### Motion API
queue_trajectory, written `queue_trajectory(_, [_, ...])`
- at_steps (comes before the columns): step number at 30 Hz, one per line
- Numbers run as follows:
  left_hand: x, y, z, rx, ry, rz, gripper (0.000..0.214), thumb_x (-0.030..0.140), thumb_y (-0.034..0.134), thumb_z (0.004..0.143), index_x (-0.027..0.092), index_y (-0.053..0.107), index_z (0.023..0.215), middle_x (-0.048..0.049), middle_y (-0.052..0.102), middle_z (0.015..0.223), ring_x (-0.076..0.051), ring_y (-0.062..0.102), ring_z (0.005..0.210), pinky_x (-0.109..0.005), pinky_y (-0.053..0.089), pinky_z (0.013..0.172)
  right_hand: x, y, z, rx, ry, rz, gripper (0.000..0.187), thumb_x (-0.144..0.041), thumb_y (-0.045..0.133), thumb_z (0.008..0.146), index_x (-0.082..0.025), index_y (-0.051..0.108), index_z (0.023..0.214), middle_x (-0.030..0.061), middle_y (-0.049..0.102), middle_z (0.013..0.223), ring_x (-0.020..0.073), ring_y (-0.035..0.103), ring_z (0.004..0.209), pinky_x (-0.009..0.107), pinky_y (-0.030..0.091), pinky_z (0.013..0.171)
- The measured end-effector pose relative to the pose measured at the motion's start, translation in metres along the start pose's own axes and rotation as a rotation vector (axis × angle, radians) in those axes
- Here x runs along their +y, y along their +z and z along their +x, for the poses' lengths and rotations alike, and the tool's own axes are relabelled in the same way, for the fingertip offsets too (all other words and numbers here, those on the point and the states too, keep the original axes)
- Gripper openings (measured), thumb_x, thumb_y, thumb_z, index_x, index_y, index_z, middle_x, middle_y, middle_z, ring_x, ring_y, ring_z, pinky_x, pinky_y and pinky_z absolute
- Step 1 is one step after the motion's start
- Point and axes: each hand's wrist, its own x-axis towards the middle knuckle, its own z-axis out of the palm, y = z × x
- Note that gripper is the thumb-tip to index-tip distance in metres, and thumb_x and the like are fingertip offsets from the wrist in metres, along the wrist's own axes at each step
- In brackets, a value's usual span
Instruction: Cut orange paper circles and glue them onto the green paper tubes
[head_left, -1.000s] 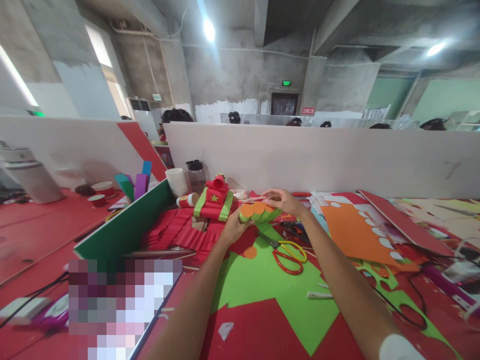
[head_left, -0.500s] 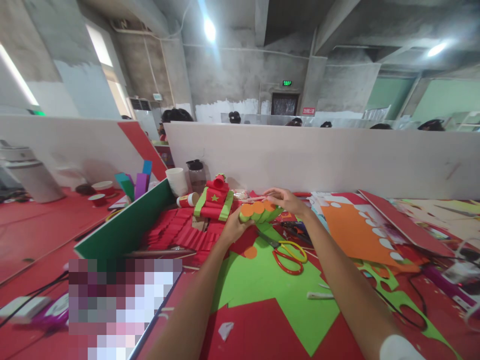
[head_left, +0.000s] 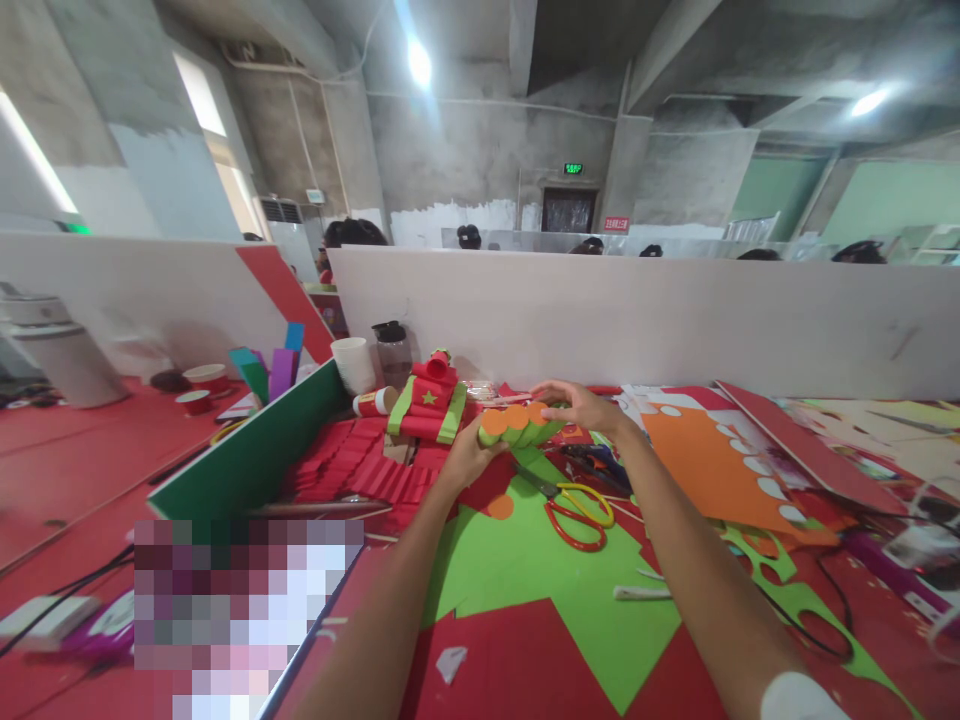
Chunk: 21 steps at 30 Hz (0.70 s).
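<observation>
A pleated green paper piece (head_left: pixel 517 434) with a row of orange paper circles (head_left: pixel 516 416) along its top is held in my left hand (head_left: pixel 471 456), whose fingers wrap its left end. My right hand (head_left: pixel 581 408) is over the other end; its thumb touches the rightmost circle, while the other fingers reach out above, apart from the thumb. Just below lie scissors (head_left: pixel 574 508) with red and yellow handles, resting on a green paper sheet (head_left: pixel 525 560). A loose orange circle (head_left: pixel 500 507) is left of the blades.
A red and green paper model with a star (head_left: pixel 428 398) stands behind pleated red paper strips (head_left: pixel 352 465). A green board (head_left: pixel 247 450) rises at left, near cups and a bottle (head_left: pixel 392 350). Orange sheets (head_left: pixel 701 460) lie at right. A white partition (head_left: pixel 600 315) runs behind.
My right hand has shifted slightly, and its thumb has come down onto the rightmost orange circle. My left hand keeps its hold on the green paper piece.
</observation>
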Motion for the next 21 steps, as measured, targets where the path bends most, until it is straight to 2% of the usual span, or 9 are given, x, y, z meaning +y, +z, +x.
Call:
queue_trajectory(11, [0.000, 0.000, 0.000, 0.004, 0.002, 0.013, 0.045, 0.034, 0.076, 0.074, 0.023, 0.062, 0.115, -0.0086, 0.069, 0.127, -0.032, 0.062, 0.117, -0.047, 0.047, 0.106, -0.008, -0.007, -0.006, -0.024, 0.005, 0.008, 0.041, -0.027, 0.070, 0.087, -0.023, 0.061, 0.126, 0.0101, 0.068, 0.122, 0.0228, 0.064, 0.113, 0.036, 0.054, 0.090])
queue_trajectory(14, [0.001, 0.000, 0.000, 0.007, -0.010, 0.002, 0.046, 0.034, 0.077, 0.073, 0.023, 0.062, 0.114, -0.0093, 0.069, 0.124, -0.033, 0.062, 0.116, -0.048, 0.047, 0.106, -0.010, -0.009, -0.010, -0.084, -0.028, 0.007, 0.052, -0.026, 0.072, 0.084, -0.025, 0.057, 0.133, 0.0102, 0.065, 0.129, 0.0238, 0.059, 0.121, 0.035, 0.054, 0.091])
queue_trajectory(17, [0.000, 0.000, 0.000, 0.010, -0.019, -0.004, 0.046, 0.035, 0.078, 0.073, 0.024, 0.061, 0.114, -0.0086, 0.069, 0.125, -0.032, 0.062, 0.115, -0.048, 0.047, 0.106, -0.011, -0.011, -0.013, -0.148, -0.083, -0.052, 0.065, -0.024, 0.077, 0.079, -0.027, 0.053, 0.139, 0.0092, 0.060, 0.137, 0.0247, 0.053, 0.130, 0.037, 0.050, 0.100])
queue_trajectory(21, [0.000, -0.001, 0.000, 0.011, -0.018, 0.003, 0.046, 0.037, 0.078, 0.072, 0.024, 0.062, 0.114, -0.0086, 0.069, 0.124, -0.032, 0.062, 0.115, -0.048, 0.048, 0.105, -0.008, -0.009, -0.012, -0.146, -0.105, -0.142, 0.069, -0.019, 0.077, 0.076, -0.029, 0.053, 0.140, 0.0076, 0.060, 0.139, 0.0244, 0.053, 0.129, 0.040, 0.045, 0.105])
